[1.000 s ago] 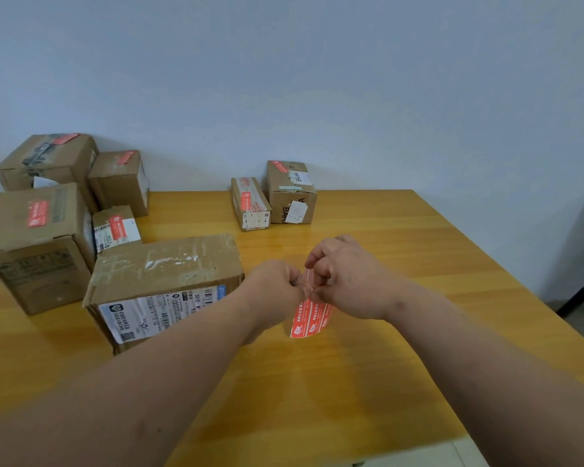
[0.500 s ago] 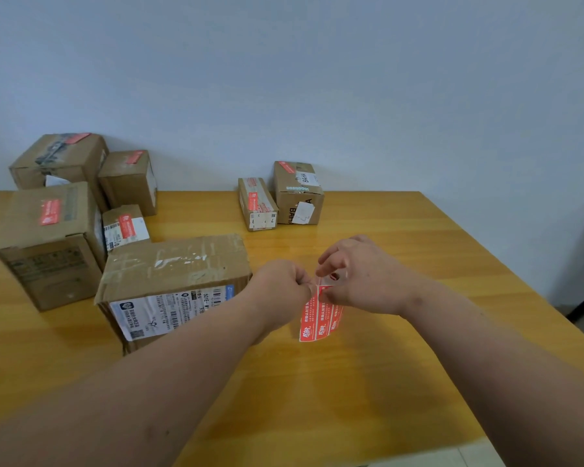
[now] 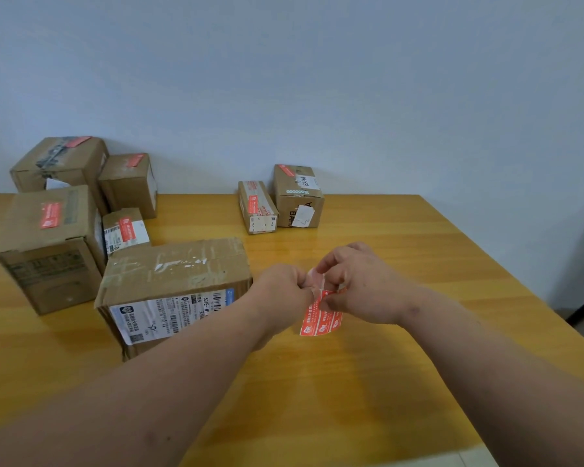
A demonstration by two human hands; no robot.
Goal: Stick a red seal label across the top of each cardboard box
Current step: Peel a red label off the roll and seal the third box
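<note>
A second ago my hands were knuckle to knuckle over the strip of red seal labels (image 3: 321, 316). Now my right hand (image 3: 361, 284) has opened a little at centre frame, its fingers lifted, and a pale curl of label (image 3: 317, 276) has come up between it and my left hand (image 3: 284, 291). More of the strip hangs in view below my fingers. My head has turned slightly, sliding the boxes rightward in frame.
</note>
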